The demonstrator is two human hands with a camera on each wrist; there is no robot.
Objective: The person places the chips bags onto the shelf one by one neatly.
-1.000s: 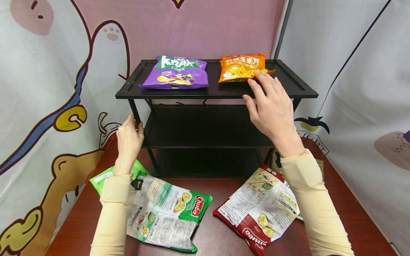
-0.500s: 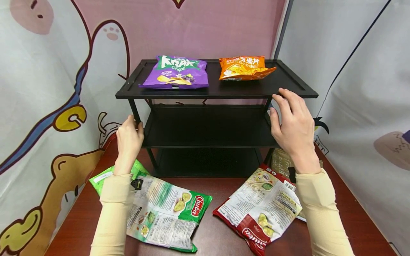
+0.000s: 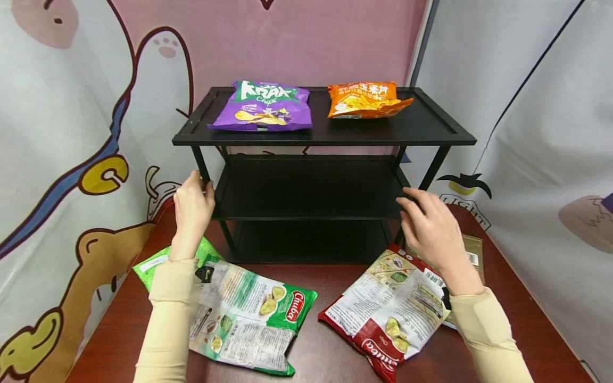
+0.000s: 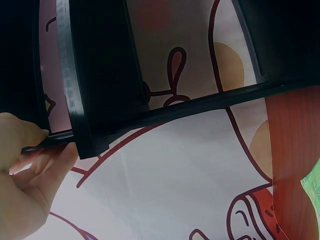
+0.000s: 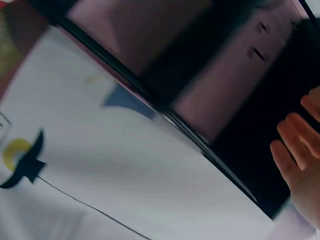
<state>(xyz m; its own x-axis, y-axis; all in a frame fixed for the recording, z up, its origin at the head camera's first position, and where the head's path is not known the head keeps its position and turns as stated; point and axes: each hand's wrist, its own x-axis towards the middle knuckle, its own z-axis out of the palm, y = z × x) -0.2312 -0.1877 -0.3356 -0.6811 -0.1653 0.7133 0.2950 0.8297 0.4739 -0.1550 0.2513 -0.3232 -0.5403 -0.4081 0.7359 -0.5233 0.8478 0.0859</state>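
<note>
My left hand (image 3: 193, 210) grips the left front post of a three-tier black rack (image 3: 306, 139). In the left wrist view, thumb and fingers close around that thin post (image 4: 60, 137) beside a shelf edge. Over the upper end of a red-and-white Chuba chip bag (image 3: 383, 314), my right hand (image 3: 433, 234) hovers by the right front post, fingers loosely bent and holding nothing. On the top shelf lie a purple Krax chip bag (image 3: 265, 106) at left and an orange snack bag (image 3: 361, 100) at right.
A green-and-white Chuba bag (image 3: 249, 314) lies on the red-brown table (image 3: 316, 287), overlapping a bright green packet (image 3: 153, 268). A tan packet (image 3: 474, 250) sits at the right, partly behind my right hand. Printed cloth walls (image 3: 527, 133) stand close around the table.
My right hand has left the orange bag on the top shelf and dropped down to the right, beside the right post. The left hand stays on its post.
</note>
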